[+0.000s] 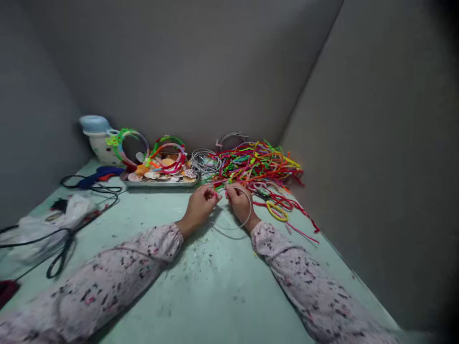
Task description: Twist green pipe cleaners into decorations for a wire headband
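Observation:
My left hand (201, 204) and my right hand (241, 204) meet close together over the table, with thumb and fingers of each pinched. A thin grey wire (250, 210) runs between the fingertips and bends in an open loop around the front of my right hand, its other end hanging free below. Small pink spots show at the fingertips; I cannot tell whether they are nails or fuzzy stem. Just beyond my hands lies a heap of coloured pipe cleaners (260, 165). Yellow-handled scissors (277, 211) lie to the right of my right hand.
A metal tray (161, 183) of seashells stands at the back, with decorated hoops (175, 157) on it. Beside it sits a coil of grey wire (206, 161). A blue-lidded container (102, 138), black cord (68, 231) and plastic bag (46, 227) are at left. Walls enclose the table (211, 291).

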`<state>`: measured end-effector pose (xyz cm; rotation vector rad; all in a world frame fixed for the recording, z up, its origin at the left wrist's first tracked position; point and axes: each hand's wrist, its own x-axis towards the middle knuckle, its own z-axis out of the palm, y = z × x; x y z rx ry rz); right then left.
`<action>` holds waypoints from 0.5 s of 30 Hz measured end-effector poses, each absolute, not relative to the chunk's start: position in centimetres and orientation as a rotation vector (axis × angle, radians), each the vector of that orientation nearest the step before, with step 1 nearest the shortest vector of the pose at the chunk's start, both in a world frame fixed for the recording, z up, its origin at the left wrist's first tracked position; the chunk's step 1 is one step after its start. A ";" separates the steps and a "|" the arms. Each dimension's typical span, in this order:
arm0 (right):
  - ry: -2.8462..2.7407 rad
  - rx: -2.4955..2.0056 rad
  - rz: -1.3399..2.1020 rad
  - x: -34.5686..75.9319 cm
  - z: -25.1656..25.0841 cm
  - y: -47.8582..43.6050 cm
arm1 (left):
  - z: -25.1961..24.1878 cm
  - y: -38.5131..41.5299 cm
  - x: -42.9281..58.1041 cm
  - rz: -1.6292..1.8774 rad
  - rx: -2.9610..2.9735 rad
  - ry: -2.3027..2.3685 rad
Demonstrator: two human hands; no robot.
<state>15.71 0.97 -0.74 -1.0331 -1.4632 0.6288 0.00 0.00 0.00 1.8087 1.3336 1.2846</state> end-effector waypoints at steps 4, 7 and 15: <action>-1.468 -1.027 0.653 15.7 -1.0 1.0 | 0.2 0.0 0.1 1.314 1.811 1.320; -1.470 -1.000 0.717 15.7 -1.1 1.0 | -0.1 0.0 0.0 1.336 1.810 1.309; -1.437 -0.952 0.841 15.4 -0.7 0.7 | -0.1 0.1 0.1 1.351 1.779 1.257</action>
